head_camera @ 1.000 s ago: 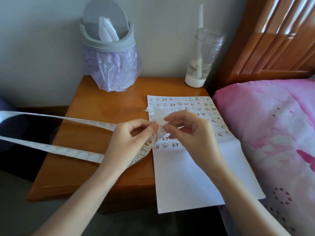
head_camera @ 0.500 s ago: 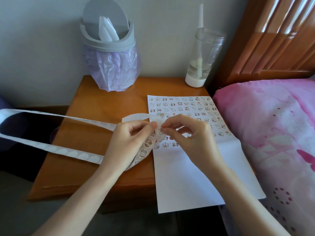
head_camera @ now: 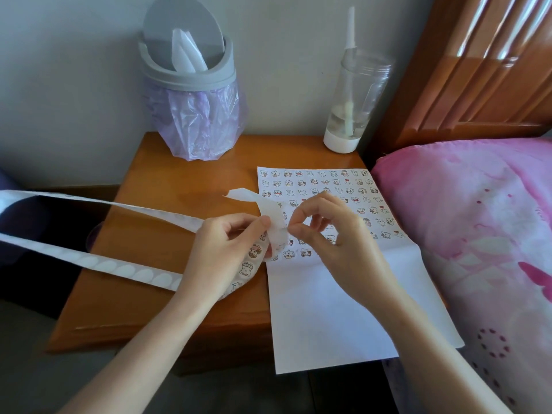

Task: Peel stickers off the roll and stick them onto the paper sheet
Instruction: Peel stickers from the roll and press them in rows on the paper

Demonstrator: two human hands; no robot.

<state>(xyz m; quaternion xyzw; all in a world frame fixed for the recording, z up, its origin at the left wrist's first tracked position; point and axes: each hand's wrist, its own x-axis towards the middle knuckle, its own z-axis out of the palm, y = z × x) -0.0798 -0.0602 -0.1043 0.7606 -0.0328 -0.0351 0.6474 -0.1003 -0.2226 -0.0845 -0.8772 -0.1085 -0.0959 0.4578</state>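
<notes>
A white paper sheet [head_camera: 334, 309] lies on the wooden nightstand [head_camera: 167, 180], its upper half covered with rows of small cartoon stickers; the lower half is blank. A long white sticker strip [head_camera: 98, 264] loops in from the left, with bare round patches along it and cartoon stickers near its end. My left hand [head_camera: 227, 249] grips the strip's end over the sheet's left edge. My right hand [head_camera: 331, 234] pinches thumb and forefinger right beside the strip's curled end [head_camera: 268, 210]; whether a sticker is between the fingertips is too small to tell.
A grey swing-lid bin [head_camera: 191, 82] with a purple liner stands at the back of the nightstand. A clear bottle with a white base [head_camera: 349, 115] stands at the back right. A pink blanket [head_camera: 478, 234] and wooden headboard [head_camera: 478, 64] border the right.
The strip's free end has flipped up and curled left again. My right hand's fingertips have lifted slightly and moved right, off the strip's fold.
</notes>
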